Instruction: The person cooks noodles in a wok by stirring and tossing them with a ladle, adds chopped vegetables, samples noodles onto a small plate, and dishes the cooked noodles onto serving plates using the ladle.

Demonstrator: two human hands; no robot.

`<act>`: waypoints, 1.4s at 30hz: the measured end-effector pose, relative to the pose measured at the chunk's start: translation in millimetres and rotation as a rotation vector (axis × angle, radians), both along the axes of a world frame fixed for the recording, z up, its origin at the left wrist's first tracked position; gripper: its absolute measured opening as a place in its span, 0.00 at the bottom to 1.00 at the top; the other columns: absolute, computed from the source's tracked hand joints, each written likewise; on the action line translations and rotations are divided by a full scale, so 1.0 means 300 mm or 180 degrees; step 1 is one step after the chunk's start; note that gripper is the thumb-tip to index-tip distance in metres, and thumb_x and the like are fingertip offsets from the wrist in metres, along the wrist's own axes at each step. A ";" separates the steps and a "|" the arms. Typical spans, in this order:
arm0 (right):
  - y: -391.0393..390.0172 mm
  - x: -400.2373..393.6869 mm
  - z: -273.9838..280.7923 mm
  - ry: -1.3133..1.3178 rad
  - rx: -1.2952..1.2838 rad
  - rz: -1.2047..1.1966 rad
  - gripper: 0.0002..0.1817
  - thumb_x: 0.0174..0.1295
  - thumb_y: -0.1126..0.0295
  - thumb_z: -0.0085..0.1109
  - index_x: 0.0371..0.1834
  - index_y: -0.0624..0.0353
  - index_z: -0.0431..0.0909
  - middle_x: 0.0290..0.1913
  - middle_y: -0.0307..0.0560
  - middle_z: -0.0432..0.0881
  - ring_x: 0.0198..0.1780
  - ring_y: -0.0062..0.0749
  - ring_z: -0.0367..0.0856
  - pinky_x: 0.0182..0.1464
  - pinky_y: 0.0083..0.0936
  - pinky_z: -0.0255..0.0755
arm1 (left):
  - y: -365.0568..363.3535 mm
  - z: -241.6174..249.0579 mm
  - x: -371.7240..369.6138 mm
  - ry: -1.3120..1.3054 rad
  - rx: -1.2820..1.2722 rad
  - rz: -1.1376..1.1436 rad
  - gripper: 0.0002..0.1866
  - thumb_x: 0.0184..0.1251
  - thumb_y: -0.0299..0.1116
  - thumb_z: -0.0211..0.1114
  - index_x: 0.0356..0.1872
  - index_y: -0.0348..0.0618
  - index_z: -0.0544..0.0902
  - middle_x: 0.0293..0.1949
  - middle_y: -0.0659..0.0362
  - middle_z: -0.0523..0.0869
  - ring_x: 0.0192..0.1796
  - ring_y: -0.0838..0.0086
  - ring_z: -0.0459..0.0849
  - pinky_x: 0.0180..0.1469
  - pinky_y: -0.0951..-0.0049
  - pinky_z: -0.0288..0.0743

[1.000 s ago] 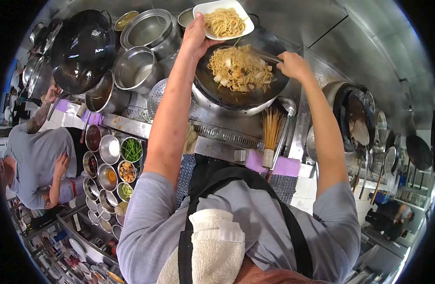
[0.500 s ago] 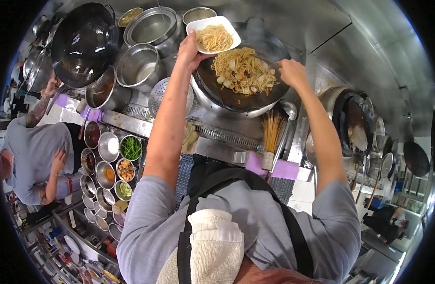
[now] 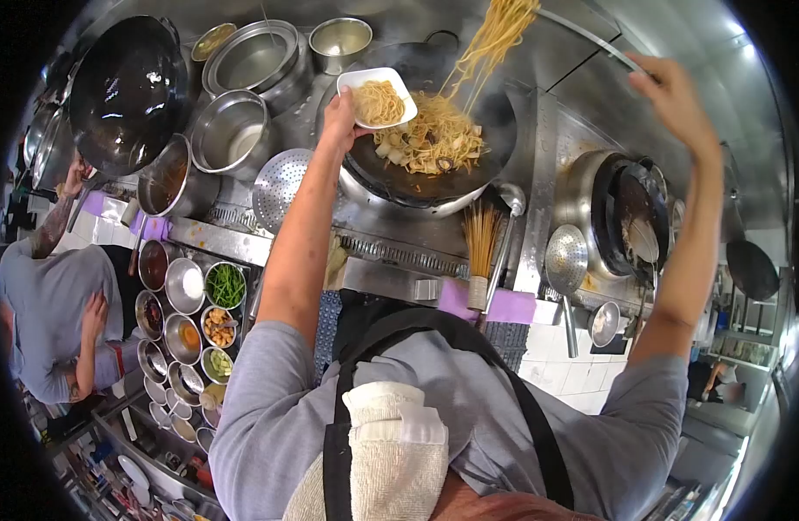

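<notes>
Before metal walls (image 3: 703,52), my left hand (image 3: 339,127) grips a bowl (image 3: 408,97) of noodles (image 3: 379,102) over the left side of the steel stove's (image 3: 378,276) wok (image 3: 497,122), while my right hand (image 3: 675,100) holds a utensil (image 3: 590,37) trailing strands (image 3: 495,36).

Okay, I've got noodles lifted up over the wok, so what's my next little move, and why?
Probably swing your right hand left and lower the lifted noodles over the white bowl. They hang high from the metal utensil, strands trailing toward the wok, while your left hand holds the bowl, partly filled with noodles, near the wok's left side.
</notes>
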State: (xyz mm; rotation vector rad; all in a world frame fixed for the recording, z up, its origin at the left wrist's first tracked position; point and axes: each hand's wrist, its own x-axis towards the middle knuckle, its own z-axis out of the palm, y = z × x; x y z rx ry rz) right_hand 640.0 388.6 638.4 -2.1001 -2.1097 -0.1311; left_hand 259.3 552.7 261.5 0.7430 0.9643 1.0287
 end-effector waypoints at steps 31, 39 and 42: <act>0.111 -0.377 -0.169 -0.0757 -0.0895 0.0852 0.20 0.62 0.68 0.67 0.57 0.60 0.84 0.51 0.58 0.87 0.56 0.50 0.85 0.60 0.42 0.77 | -0.092 0.154 0.188 -0.0658 -0.0050 -0.0676 0.30 0.86 0.52 0.37 0.69 0.36 0.67 0.62 0.45 0.81 0.58 0.53 0.86 0.50 0.48 0.88; 0.033 -0.413 -0.065 -0.1443 -0.0558 0.0698 0.21 0.62 0.69 0.68 0.59 0.56 0.83 0.56 0.53 0.86 0.60 0.49 0.82 0.63 0.43 0.74 | -0.073 0.185 0.121 -0.0514 -0.0007 -0.0632 0.32 0.85 0.53 0.38 0.71 0.35 0.66 0.66 0.44 0.78 0.62 0.52 0.84 0.56 0.45 0.86; -0.007 -0.375 -0.039 -0.1224 -0.0336 0.0686 0.22 0.61 0.69 0.68 0.60 0.56 0.83 0.56 0.52 0.85 0.61 0.49 0.80 0.64 0.43 0.73 | -0.029 0.159 0.104 -0.0450 0.0075 -0.0726 0.32 0.85 0.54 0.39 0.71 0.36 0.66 0.65 0.45 0.78 0.62 0.51 0.84 0.55 0.45 0.86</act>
